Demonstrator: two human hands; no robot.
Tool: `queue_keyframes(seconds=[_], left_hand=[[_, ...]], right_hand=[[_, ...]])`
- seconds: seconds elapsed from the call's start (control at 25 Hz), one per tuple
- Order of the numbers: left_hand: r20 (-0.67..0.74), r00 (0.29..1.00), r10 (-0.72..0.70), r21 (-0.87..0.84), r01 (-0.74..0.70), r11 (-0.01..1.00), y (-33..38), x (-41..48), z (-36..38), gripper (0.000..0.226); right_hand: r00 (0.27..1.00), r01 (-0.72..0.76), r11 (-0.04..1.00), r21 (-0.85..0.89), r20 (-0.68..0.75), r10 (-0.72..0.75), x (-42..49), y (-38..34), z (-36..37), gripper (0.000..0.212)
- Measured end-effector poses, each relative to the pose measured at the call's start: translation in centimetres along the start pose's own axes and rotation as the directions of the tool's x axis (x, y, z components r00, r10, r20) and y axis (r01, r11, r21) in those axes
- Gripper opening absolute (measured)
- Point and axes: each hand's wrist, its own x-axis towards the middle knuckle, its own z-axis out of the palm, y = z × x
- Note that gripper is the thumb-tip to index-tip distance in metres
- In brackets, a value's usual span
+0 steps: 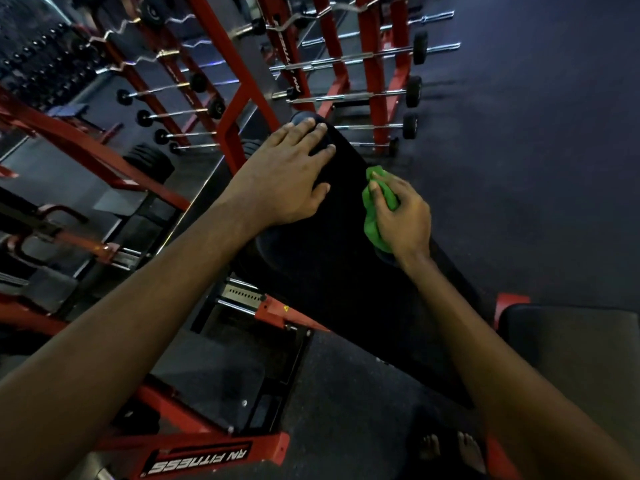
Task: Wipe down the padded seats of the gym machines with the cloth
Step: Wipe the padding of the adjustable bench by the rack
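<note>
Right hand: the right hand has its fingers curled round the green cloth, bunching it and pressing it against the pad.
Cloth: crumpled into a wad, it sits at the right edge of the padded seat, roughly a third of the way down from the far end, with a tail hanging below the palm.
Left hand: the left hand lies flat, fingers spread and straight, on the far end of the same pad, holding nothing and seemingly bracing it.
Padded seat: long, black and slanted, it runs from the far rounded end down toward the person; the two hands are near each other on its upper part.
Step in hand: wiping this pad, judged to be working along its right edge near the top.
Next move: likely calls for drawing the cloth down or across the surface under even pressure, and for lifting the left hand so the patch beneath it gets covered.
Surroundings: a red frame rises just beyond the pad; a barbell rack stands farther back; another dark pad sits at the right; bare feet stand on the floor.
</note>
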Motion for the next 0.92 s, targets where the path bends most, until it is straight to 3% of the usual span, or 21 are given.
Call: queue_keyframes(seconds=[0.24, 0.36, 0.56, 0.8, 0.92], left_hand=[[0.017, 1.0, -0.018, 0.066, 0.017, 0.998, 0.5, -0.2, -0.2, 0.069], [0.036, 0.999, -0.013, 0.068, 0.01, 0.998, 2.8, 1.0, -0.1, 0.068], [0.086, 0.995, 0.054, 0.083, -0.062, 0.995, 6.8, 4.2, 1.7, 0.064], [0.201, 0.972, 0.118, 0.141, -0.148, 0.979, 7.0, 7.2, 3.6, 0.063], [0.201, 0.971, 0.129, 0.193, -0.169, 0.967, 6.9, 6.7, 3.7, 0.061]], right_hand=[[0.96, -0.278, 0.96, -0.041, -0.035, 0.276, -2.1, 4.7, -2.2, 0.032], [0.976, -0.216, 0.975, -0.055, 0.011, 0.217, -2.9, 4.5, -2.1, 0.035], [0.982, 0.08, 0.995, -0.06, 0.178, -0.069, -7.4, 5.1, -2.9, 0.047], [0.981, -0.172, 0.983, -0.067, 0.077, 0.177, -4.0, 8.6, -2.8, 0.037], [0.993, -0.079, 0.996, -0.032, 0.082, 0.082, -2.4, 7.2, -2.1, 0.035]])
